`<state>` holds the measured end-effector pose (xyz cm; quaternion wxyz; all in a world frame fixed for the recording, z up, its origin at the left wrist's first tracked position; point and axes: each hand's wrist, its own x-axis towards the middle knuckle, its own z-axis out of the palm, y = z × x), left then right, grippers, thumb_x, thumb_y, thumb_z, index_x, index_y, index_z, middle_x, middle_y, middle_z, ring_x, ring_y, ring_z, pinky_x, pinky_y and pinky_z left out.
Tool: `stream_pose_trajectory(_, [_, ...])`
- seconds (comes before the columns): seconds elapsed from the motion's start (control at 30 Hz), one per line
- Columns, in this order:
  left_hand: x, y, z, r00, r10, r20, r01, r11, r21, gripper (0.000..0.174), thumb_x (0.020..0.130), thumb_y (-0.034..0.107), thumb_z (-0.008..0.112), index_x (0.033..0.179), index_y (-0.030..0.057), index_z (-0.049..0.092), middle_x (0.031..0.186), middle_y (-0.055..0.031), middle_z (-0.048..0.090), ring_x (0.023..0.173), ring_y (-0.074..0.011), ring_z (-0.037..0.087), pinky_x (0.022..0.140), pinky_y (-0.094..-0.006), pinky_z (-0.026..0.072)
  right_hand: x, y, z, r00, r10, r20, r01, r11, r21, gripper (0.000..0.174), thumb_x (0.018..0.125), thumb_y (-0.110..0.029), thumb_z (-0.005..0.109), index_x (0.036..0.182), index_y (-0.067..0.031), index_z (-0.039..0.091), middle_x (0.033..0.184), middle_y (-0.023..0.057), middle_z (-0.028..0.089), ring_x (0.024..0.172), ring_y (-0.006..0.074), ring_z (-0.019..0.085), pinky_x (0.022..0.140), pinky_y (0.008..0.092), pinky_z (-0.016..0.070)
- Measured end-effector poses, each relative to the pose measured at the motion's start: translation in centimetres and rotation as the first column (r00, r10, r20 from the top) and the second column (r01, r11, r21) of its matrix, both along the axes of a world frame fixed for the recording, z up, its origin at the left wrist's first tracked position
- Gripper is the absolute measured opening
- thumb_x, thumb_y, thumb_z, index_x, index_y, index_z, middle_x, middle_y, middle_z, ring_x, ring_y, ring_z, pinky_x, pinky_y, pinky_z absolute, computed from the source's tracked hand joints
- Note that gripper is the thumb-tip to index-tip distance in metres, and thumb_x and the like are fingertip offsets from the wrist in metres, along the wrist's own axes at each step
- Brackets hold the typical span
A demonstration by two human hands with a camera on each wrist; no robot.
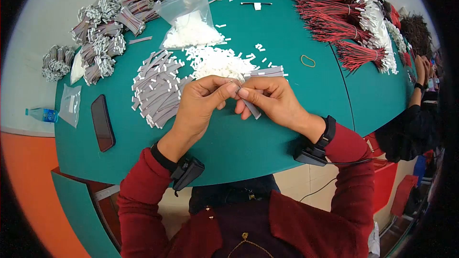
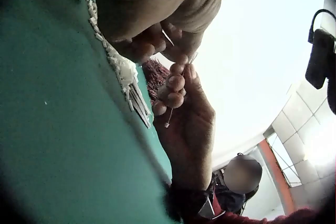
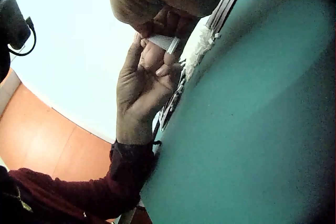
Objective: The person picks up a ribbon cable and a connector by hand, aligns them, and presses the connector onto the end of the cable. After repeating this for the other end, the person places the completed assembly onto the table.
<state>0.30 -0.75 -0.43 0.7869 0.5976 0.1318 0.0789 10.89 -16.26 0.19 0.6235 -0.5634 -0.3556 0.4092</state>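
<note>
Above the table's near half, both hands meet at a short grey ribbon cable. The right hand pinches it between thumb and fingers, its free end slanting down toward the body. At the cable's upper end, the thumb and forefinger of the left hand pinch tightly; the fingertips hide what is there. A white connector caps the free end in the right wrist view. Just beyond the hands lies a heap of white connectors. Many grey ribbon cables are spread beside the left hand.
A few ribbon cables lie beyond the right hand. An open plastic bag of connectors stands behind the heap. Bundled cables fill the left back, red-black wire bundles the right. A phone and rubber band lie on the green table.
</note>
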Motion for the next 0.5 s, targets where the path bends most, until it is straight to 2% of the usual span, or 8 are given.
stream_pose_trajectory(0.1, [-0.01,0.08,0.09,1.0,-0.026,-0.001,0.026,0.999,-0.041,0.017,0.085,0.017,0.063,0.093,0.0014,0.064,0.085,-0.0039,0.064,0.074,-0.0073,0.056,0.058,-0.0194,0.0382,-0.02,0.02,0.1,1.0,-0.007,0.003,0.007,1.0,0.009,0.022,0.093,-0.019,0.051,0.088,0.0004,0.061,0.074,0.0052,0.064,0.063,0.0093,0.06,0.056,0.0208,0.0475])
stream_pose_trajectory(0.2, [0.06,-0.23,0.44,1.0,-0.013,0.0,0.013,0.999,-0.042,0.018,0.084,0.02,0.065,0.09,0.0033,0.064,0.076,-0.0001,0.062,0.067,-0.0042,0.05,0.057,-0.0188,0.0344,-0.05,0.07,0.1,1.0,-0.009,0.007,0.009,1.0,0.004,0.022,0.093,-0.019,0.05,0.088,0.0004,0.061,0.074,0.0051,0.063,0.063,0.0093,0.06,0.056,0.0208,0.0474])
stream_pose_trajectory(0.4, [0.04,-0.4,0.18,0.998,0.022,0.055,-0.027,0.996,0.091,0.017,0.084,0.02,0.064,0.09,0.0036,0.063,0.076,-0.0004,0.063,0.066,-0.0031,0.05,0.056,-0.0176,0.0337,0.0,0.11,-0.06,1.0,-0.003,0.004,0.003,1.0,-0.017,0.023,0.093,-0.019,0.05,0.088,0.0001,0.061,0.073,0.0047,0.064,0.062,0.0089,0.06,0.055,0.0205,0.0467])
stream_pose_trajectory(0.5, [0.02,-0.32,0.44,1.0,0.021,0.016,-0.022,0.996,0.083,0.012,0.085,0.015,0.062,0.087,0.003,0.061,0.08,-0.0036,0.062,0.064,-0.0056,0.05,0.057,-0.0195,0.0367,-0.05,0.05,0.01,1.0,-0.006,0.013,0.006,1.0,-0.011,0.023,0.093,-0.019,0.05,0.087,-0.0001,0.061,0.073,0.0044,0.064,0.062,0.0086,0.06,0.055,0.0202,0.0463])
